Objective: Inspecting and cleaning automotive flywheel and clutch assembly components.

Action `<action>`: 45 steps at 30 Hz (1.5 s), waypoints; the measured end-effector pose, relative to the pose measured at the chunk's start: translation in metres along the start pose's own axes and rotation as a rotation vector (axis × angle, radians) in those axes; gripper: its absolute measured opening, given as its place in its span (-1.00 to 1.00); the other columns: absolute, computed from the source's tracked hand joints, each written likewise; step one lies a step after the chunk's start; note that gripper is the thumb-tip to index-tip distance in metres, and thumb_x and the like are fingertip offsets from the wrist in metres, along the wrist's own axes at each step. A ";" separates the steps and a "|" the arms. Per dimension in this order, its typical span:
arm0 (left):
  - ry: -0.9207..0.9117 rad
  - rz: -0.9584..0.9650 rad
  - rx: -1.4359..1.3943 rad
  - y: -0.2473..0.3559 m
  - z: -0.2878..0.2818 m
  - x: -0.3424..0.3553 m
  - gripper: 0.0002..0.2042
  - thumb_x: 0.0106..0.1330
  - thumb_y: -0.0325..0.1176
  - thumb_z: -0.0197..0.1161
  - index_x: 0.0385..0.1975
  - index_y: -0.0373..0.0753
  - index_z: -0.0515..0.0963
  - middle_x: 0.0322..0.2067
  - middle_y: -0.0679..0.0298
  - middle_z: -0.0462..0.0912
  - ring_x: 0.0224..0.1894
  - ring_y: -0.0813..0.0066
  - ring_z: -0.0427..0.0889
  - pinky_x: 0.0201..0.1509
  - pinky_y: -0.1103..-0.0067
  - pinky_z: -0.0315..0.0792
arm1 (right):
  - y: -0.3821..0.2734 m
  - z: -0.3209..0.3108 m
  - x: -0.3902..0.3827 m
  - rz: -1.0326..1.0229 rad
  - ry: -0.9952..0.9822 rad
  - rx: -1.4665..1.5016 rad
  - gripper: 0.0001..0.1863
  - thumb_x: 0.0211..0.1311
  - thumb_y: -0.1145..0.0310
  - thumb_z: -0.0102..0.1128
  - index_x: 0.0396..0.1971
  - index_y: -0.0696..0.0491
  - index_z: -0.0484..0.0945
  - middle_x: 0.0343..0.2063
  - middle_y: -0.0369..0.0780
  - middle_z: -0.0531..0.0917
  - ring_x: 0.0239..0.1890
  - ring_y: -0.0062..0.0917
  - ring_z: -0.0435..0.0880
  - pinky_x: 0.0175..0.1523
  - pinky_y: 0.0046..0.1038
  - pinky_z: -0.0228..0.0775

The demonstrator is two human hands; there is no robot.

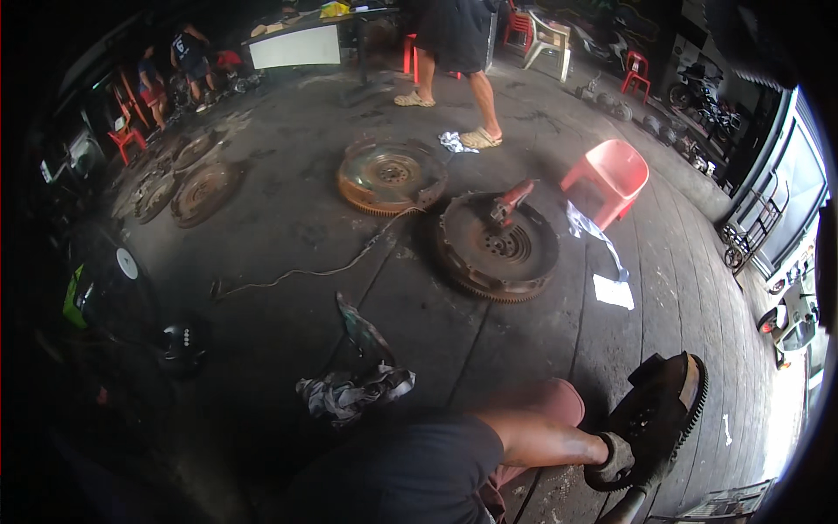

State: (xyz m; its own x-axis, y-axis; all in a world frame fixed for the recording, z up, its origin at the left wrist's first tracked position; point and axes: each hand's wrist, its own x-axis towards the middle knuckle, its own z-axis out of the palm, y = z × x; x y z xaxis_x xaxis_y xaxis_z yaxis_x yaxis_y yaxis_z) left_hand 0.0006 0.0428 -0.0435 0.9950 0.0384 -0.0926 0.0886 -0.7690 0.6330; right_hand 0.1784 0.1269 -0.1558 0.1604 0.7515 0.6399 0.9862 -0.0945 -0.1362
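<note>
A dark ring-toothed flywheel [650, 415] is tilted up on its edge at the lower right, close to my knee. My left hand [618, 458], in a grey glove, grips its near rim. My right hand [653, 477], dark and partly hidden, is closed on the lower edge beside it. Another rusty flywheel [471, 249] lies flat farther off. Resting on that one is a red power tool [513, 203] that looks like an angle grinder. Beyond it, to the left, lies a third flywheel [375, 185] with a brown rim.
A pink plastic chair [616, 170] stands past the flywheels, near a cloth strip and white sheet [613, 292]. Crumpled rags [349, 393] lie to my left. A cord [323, 272] crosses the floor. A person in clogs [480, 138] stands ahead. Several round parts [205, 194] lie far left.
</note>
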 end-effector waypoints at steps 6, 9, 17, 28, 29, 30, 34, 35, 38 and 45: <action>-0.064 -0.066 0.017 0.009 -0.024 -0.020 -0.61 0.38 -0.05 0.04 -0.03 -0.07 0.71 -0.03 0.17 0.74 0.05 0.15 0.70 0.10 0.31 0.52 | -0.002 0.014 -0.017 0.035 -0.013 0.033 -0.38 0.23 0.27 0.24 0.32 -0.03 0.40 0.09 -0.13 0.60 0.06 -0.25 0.61 0.12 -0.25 0.49; -0.031 -0.023 0.020 0.005 -0.021 -0.021 -0.62 0.35 -0.06 0.06 -0.06 -0.09 0.72 -0.06 0.15 0.75 0.03 0.17 0.71 0.07 0.30 0.54 | 0.000 0.024 -0.016 0.033 -0.013 0.049 -0.39 0.24 0.28 0.23 0.32 -0.03 0.40 0.09 -0.13 0.60 0.06 -0.25 0.60 0.12 -0.25 0.48; 0.013 0.025 0.012 0.003 -0.020 -0.025 -0.67 0.27 -0.14 0.11 -0.18 -0.13 0.74 -0.19 0.08 0.77 -0.09 0.11 0.75 -0.04 0.26 0.59 | -0.026 0.070 -0.056 0.067 -0.091 0.153 -0.40 0.25 0.28 0.22 0.32 -0.02 0.41 0.10 -0.12 0.60 0.06 -0.26 0.60 0.13 -0.26 0.48; 0.048 0.019 0.025 -0.001 -0.012 -0.004 -0.66 0.26 -0.13 0.13 -0.23 -0.24 0.71 -0.29 0.01 0.76 -0.17 0.05 0.76 -0.12 0.21 0.60 | -0.031 0.101 -0.164 0.253 -0.205 0.217 -0.42 0.27 0.29 0.20 0.31 0.00 0.41 0.10 -0.12 0.60 0.06 -0.27 0.60 0.14 -0.27 0.48; 0.039 0.026 0.038 -0.003 -0.012 -0.003 -0.66 0.26 -0.12 0.13 -0.23 -0.24 0.71 -0.29 0.01 0.76 -0.17 0.04 0.76 -0.12 0.21 0.60 | -0.028 0.100 -0.171 0.271 -0.210 0.214 -0.42 0.27 0.29 0.20 0.31 0.00 0.41 0.10 -0.12 0.60 0.06 -0.27 0.60 0.14 -0.27 0.48; 0.033 0.034 0.052 -0.002 -0.014 -0.003 -0.66 0.27 -0.12 0.13 -0.23 -0.23 0.71 -0.29 0.02 0.76 -0.17 0.04 0.76 -0.11 0.21 0.60 | -0.024 0.097 -0.177 0.287 -0.213 0.208 -0.42 0.27 0.29 0.20 0.31 0.00 0.41 0.10 -0.12 0.60 0.06 -0.27 0.60 0.14 -0.27 0.48; 0.058 -0.006 -0.019 -0.003 -0.013 -0.009 -0.69 0.23 -0.17 0.13 -0.25 -0.17 0.75 -0.26 0.05 0.77 -0.13 0.07 0.76 -0.10 0.21 0.60 | 0.017 0.072 -0.170 0.310 -0.195 0.144 -0.43 0.28 0.29 0.19 0.31 0.01 0.41 0.10 -0.12 0.60 0.06 -0.27 0.60 0.15 -0.27 0.47; 0.066 -0.006 -0.026 -0.004 -0.012 -0.011 -0.69 0.24 -0.16 0.13 -0.25 -0.17 0.75 -0.25 0.05 0.77 -0.13 0.08 0.76 -0.09 0.22 0.60 | 0.028 0.066 -0.159 0.303 -0.183 0.129 -0.43 0.28 0.29 0.19 0.31 0.01 0.41 0.10 -0.12 0.60 0.06 -0.27 0.60 0.15 -0.28 0.47; 0.020 -0.023 -0.001 -0.005 -0.008 -0.014 -0.66 0.26 -0.14 0.10 -0.21 -0.17 0.75 -0.22 0.05 0.77 -0.10 0.08 0.75 -0.05 0.24 0.59 | 0.053 0.057 -0.120 0.265 -0.150 0.102 -0.43 0.29 0.29 0.18 0.31 0.01 0.41 0.10 -0.12 0.60 0.06 -0.28 0.60 0.15 -0.28 0.47; 0.049 0.043 0.061 -0.005 -0.004 -0.014 -0.73 0.17 -0.21 0.17 -0.28 -0.14 0.76 -0.33 0.06 0.77 -0.23 0.05 0.77 -0.23 0.20 0.60 | 0.029 0.085 -0.087 0.231 -0.160 0.160 -0.45 0.30 0.30 0.17 0.30 0.02 0.41 0.10 -0.12 0.60 0.07 -0.28 0.60 0.16 -0.28 0.47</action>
State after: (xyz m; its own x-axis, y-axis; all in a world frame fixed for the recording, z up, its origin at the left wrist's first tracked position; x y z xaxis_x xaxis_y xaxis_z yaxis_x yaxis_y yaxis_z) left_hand -0.0131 0.0486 -0.0428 0.9990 0.0342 -0.0274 0.0438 -0.8080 0.5876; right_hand 0.1893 0.1142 -0.2792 0.3585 0.8164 0.4528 0.9030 -0.1803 -0.3899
